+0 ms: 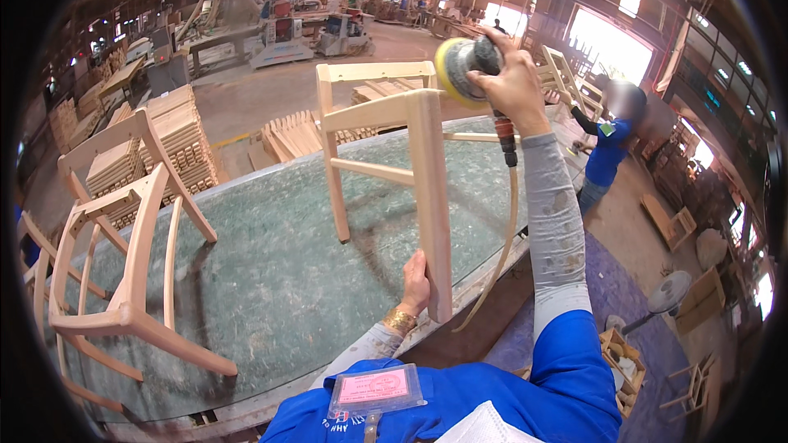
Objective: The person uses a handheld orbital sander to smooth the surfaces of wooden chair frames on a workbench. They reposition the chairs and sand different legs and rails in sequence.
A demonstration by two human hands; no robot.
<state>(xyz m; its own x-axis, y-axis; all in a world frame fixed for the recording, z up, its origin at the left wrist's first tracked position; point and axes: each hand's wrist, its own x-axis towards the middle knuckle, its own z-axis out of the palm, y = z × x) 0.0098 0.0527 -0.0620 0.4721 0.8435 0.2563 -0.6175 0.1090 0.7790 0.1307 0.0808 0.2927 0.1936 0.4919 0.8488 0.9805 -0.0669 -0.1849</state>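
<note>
— Green worktable (279, 279) fills the middle; what's hard to see?
— Left hand (416, 283) sits half behind the pale chair frame (427, 189), clasping its near leg.
— And on top of that frame?
— Right hand (513, 82) grips a yellow-padded sander (461, 66), pad against the rail.

Our left hand (415, 283) grips a leg of the bare wooden chair frame (386, 156) standing on the green tabletop (287, 279). Our right hand (513, 82) presses a round yellow-padded sander (460, 66) against the frame's top corner. A second chair frame (123, 238) lies at the left.
</note>
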